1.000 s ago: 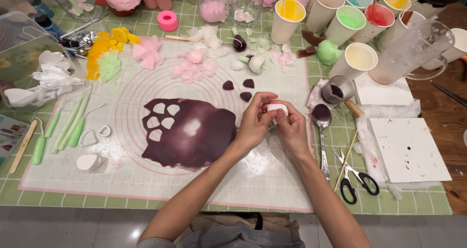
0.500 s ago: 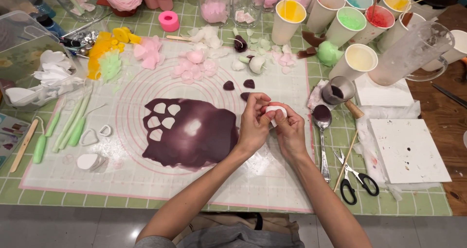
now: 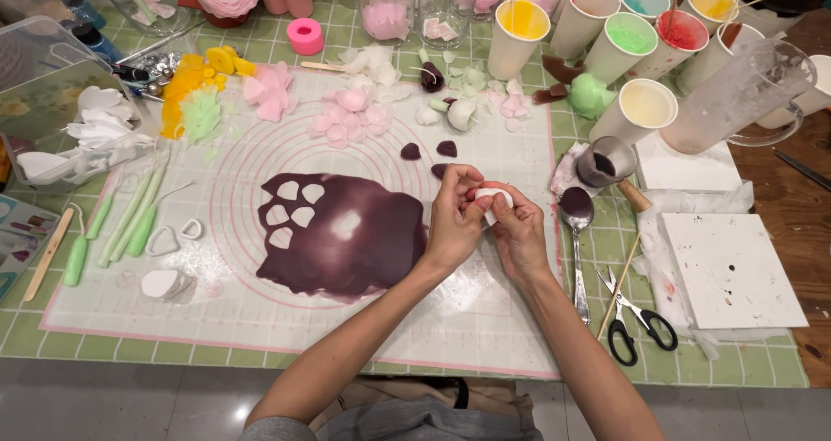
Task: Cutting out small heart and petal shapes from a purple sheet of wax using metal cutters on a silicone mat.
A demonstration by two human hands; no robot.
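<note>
1. Barely shifted since earlier: small white piece [image 3: 495,204], right of frame centre, pinched between left hand [image 3: 453,222] and right hand [image 3: 518,233].
2. Just left: rolled dark purple sheet [image 3: 346,233].
3. Could tear or smudge if squeezed hard.

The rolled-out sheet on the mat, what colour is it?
Dark purple sheet with petal-shaped cut-outs, clearest in the head view.
</note>
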